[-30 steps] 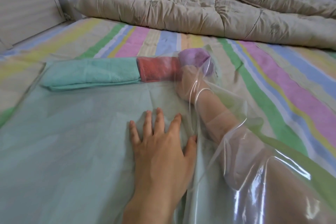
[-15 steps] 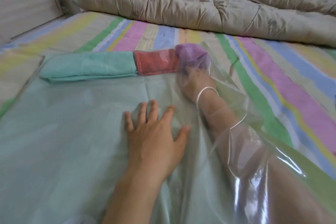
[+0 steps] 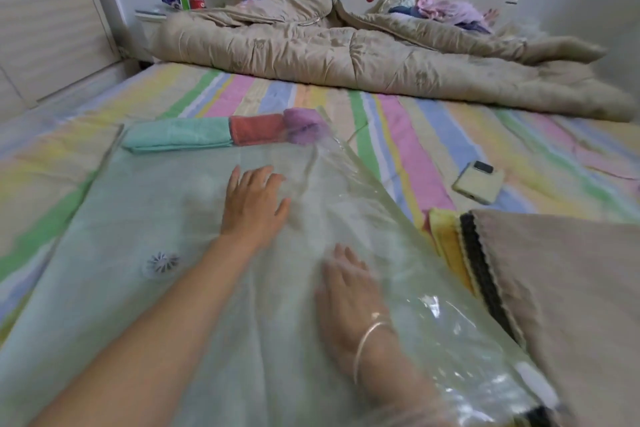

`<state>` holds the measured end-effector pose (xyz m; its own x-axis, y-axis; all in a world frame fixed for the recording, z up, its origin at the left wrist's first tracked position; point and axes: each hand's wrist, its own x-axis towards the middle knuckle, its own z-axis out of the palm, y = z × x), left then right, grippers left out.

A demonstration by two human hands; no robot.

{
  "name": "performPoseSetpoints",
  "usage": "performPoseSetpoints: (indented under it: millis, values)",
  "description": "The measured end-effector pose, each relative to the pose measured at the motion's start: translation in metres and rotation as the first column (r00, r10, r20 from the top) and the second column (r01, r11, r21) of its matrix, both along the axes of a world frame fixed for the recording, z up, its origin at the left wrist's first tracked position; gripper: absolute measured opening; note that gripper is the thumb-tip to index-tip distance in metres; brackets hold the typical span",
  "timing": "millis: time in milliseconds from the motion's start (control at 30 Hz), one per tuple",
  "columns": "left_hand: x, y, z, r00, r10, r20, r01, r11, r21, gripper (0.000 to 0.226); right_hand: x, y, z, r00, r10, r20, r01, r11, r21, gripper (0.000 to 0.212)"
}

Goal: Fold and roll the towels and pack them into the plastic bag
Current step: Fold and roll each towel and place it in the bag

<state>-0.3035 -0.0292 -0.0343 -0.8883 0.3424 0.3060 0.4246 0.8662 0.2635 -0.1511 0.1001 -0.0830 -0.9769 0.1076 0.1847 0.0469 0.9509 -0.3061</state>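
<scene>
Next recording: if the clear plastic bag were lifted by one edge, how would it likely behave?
Likely floppy: the plastic bag wrinkles and drapes over the right hand inside it. Probably slippery, given its glossy highlights near the opening. The rolled towels at its far end might slide or roll if it tilts.

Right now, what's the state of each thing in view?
bag: flat on the bed, right arm inside it
green towel: folded, at the bag's far end
red towel: between green and purple
purple towel: rolled, under the plastic
left hand: flat on top of the bag
right hand: inside the bag, fingers straight, holding nothing
yellow towel: folded, outside the bag
phone: lying on the sheet
quilt: bunched up
</scene>
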Motion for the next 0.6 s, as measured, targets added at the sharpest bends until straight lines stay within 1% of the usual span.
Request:
performPoseSetpoints:
  millis: [33,67,100,133,200,233,267,333,400,433,467,533,567,600]
  values:
    - [0.023,0.008,0.009,1.000,-0.020,0.006,0.020,0.999,0.050,0.048,0.022,0.000,-0.002,0.998,0.059,0.009,-0.059,0.998,0.018,0.058]
    - [0.048,0.018,0.016,0.997,-0.058,0.041,0.054,0.993,0.101,0.045,0.042,0.003,-0.006,0.995,0.096,-0.028,-0.095,0.995,0.023,0.057]
    - [0.075,0.029,0.022,0.990,-0.114,0.079,0.102,0.984,0.148,0.042,0.063,0.006,-0.004,0.991,0.118,-0.059,-0.117,0.993,0.026,0.047]
    - [0.103,0.040,0.024,0.977,-0.185,0.111,0.162,0.969,0.188,0.043,0.083,0.010,0.001,0.988,0.152,-0.009,-0.152,0.988,0.014,0.041]
    - [0.157,0.059,0.025,0.933,-0.334,0.136,0.294,0.923,0.247,0.047,0.126,0.022,0.016,0.966,0.248,0.067,-0.242,0.966,-0.087,0.055]
    - [0.182,0.067,0.025,0.907,-0.396,0.146,0.353,0.901,0.253,0.051,0.147,0.032,0.027,0.957,0.282,0.075,-0.270,0.953,-0.134,0.055]
    - [0.201,0.074,0.024,0.881,-0.444,0.166,0.404,0.887,0.224,0.057,0.167,0.042,0.041,0.952,0.300,0.054,-0.286,0.941,-0.183,0.051]
    - [0.226,0.084,0.016,0.847,-0.476,0.237,0.469,0.879,0.089,0.068,0.204,0.062,0.065,0.962,0.274,0.008,-0.262,0.928,-0.265,0.045]
    - [0.239,0.086,0.004,0.838,-0.436,0.329,0.484,0.872,-0.076,0.078,0.233,0.083,0.077,0.979,0.199,-0.039,-0.199,0.909,-0.367,0.042]
    - [0.243,0.085,-0.001,0.833,-0.402,0.380,0.482,0.865,-0.142,0.077,0.243,0.094,0.079,0.985,0.154,-0.078,-0.173,0.898,-0.404,0.039]
    - [0.245,0.084,-0.004,0.824,-0.367,0.431,0.476,0.861,-0.176,0.069,0.252,0.104,0.081,0.988,0.104,-0.112,-0.142,0.894,-0.424,0.036]
    - [0.247,0.080,-0.004,0.819,-0.320,0.476,0.440,0.883,-0.165,0.051,0.266,0.127,0.083,0.979,0.036,-0.201,-0.114,0.913,-0.391,0.028]
    - [0.247,0.079,0.000,0.840,-0.291,0.458,0.401,0.901,-0.165,0.043,0.271,0.140,0.084,0.968,0.021,-0.250,-0.109,0.933,-0.343,0.024]
    - [0.249,0.079,0.007,0.874,-0.253,0.415,0.361,0.909,-0.206,0.037,0.276,0.152,0.087,0.957,0.003,-0.291,-0.090,0.954,-0.285,0.020]
